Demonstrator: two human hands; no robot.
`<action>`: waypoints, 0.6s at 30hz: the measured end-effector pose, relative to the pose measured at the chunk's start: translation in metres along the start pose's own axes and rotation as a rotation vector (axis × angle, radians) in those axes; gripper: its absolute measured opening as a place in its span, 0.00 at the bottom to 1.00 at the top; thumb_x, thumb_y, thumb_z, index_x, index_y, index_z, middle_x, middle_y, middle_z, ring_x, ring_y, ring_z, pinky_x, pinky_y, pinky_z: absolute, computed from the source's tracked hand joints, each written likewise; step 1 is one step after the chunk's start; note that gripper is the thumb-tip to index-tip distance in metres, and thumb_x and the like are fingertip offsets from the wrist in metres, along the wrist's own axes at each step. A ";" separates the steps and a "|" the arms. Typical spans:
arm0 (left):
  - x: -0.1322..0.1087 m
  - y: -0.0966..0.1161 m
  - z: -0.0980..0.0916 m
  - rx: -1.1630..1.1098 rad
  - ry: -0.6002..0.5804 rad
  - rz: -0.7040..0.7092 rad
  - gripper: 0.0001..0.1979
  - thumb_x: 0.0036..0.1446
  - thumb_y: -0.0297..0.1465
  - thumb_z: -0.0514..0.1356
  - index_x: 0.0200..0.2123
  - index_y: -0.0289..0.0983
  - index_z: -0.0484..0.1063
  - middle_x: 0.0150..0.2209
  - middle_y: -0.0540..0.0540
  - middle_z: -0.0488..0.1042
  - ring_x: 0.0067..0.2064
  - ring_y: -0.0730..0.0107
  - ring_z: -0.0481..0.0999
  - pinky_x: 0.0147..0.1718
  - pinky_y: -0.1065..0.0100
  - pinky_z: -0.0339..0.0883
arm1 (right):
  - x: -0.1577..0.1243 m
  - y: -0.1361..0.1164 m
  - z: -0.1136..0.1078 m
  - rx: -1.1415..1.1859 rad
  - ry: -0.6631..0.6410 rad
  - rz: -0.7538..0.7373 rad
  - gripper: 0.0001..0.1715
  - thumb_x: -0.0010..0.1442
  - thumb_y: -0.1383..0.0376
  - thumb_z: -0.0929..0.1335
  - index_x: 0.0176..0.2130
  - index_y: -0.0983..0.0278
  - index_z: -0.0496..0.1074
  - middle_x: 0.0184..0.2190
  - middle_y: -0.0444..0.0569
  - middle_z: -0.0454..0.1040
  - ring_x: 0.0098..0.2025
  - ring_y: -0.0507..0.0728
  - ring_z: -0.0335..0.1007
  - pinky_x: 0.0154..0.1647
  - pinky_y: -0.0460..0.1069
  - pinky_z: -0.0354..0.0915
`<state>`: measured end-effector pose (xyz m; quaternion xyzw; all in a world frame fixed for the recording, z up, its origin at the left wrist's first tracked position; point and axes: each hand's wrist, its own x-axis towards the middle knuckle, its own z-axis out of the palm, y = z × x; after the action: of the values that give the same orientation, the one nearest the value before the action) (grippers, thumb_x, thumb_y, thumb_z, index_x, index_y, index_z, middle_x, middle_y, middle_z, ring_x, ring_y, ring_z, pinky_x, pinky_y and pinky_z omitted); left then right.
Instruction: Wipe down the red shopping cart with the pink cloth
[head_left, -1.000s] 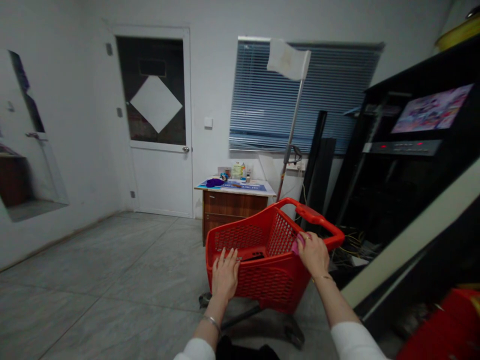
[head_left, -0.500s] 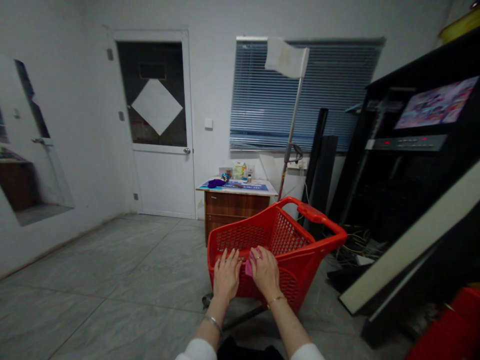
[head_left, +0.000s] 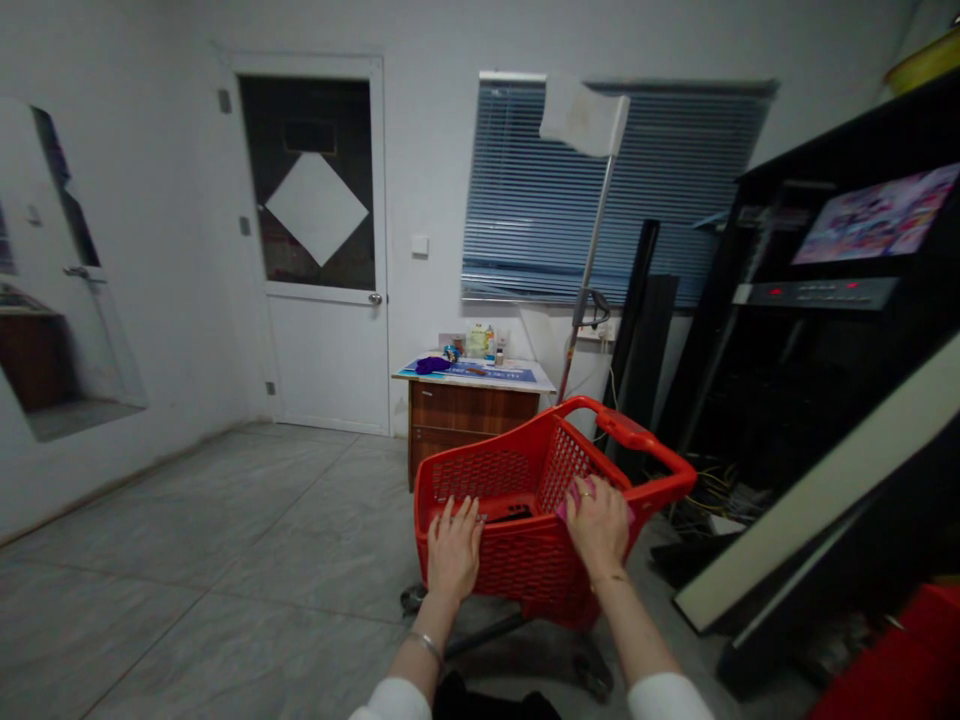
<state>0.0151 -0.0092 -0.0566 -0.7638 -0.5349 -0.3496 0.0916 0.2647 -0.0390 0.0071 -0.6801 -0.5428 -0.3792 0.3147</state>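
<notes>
A red plastic shopping cart (head_left: 517, 475) with a mesh basket and a red handle stands on the tiled floor in front of me. My left hand (head_left: 452, 545) lies flat on the basket's near rim at the left, fingers stretched out. My right hand (head_left: 598, 520) presses a pink cloth (head_left: 571, 496) against the rim on the right side, fingers closed over it. A dark flat thing lies inside the basket; I cannot make out what it is.
A wooden cabinet (head_left: 471, 412) with small items on top stands behind the cart below a blue window blind (head_left: 607, 190). A white door (head_left: 319, 250) is at the back left. Black shelving (head_left: 817, 340) and a leaning board fill the right.
My right hand with the pink cloth slid from the cart's right rim to beside my left hand, then back to the right along the rim. My left hand stayed put.
</notes>
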 end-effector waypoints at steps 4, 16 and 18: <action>0.000 -0.001 -0.002 0.016 -0.012 0.001 0.21 0.68 0.35 0.49 0.63 0.47 0.62 0.63 0.51 0.66 0.66 0.57 0.60 0.60 0.51 0.57 | -0.038 -0.099 0.005 0.169 -0.088 -0.022 0.18 0.65 0.61 0.63 0.51 0.63 0.73 0.51 0.55 0.71 0.52 0.62 0.62 0.57 0.56 0.55; 0.001 -0.002 -0.001 0.002 0.001 0.005 0.21 0.68 0.36 0.49 0.62 0.48 0.63 0.62 0.48 0.67 0.66 0.59 0.60 0.60 0.53 0.58 | 0.016 0.037 0.001 0.051 -0.067 -0.029 0.18 0.65 0.61 0.61 0.48 0.64 0.75 0.46 0.56 0.73 0.45 0.59 0.65 0.50 0.54 0.58; 0.001 0.000 -0.001 0.000 0.004 -0.006 0.21 0.68 0.35 0.48 0.62 0.48 0.64 0.63 0.49 0.67 0.66 0.59 0.60 0.60 0.53 0.57 | 0.031 0.069 -0.002 0.008 0.004 0.040 0.19 0.65 0.60 0.61 0.47 0.65 0.75 0.46 0.56 0.72 0.45 0.59 0.64 0.49 0.53 0.59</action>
<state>0.0149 -0.0093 -0.0549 -0.7614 -0.5370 -0.3515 0.0915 0.3352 -0.0401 0.0337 -0.6888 -0.5299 -0.3720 0.3261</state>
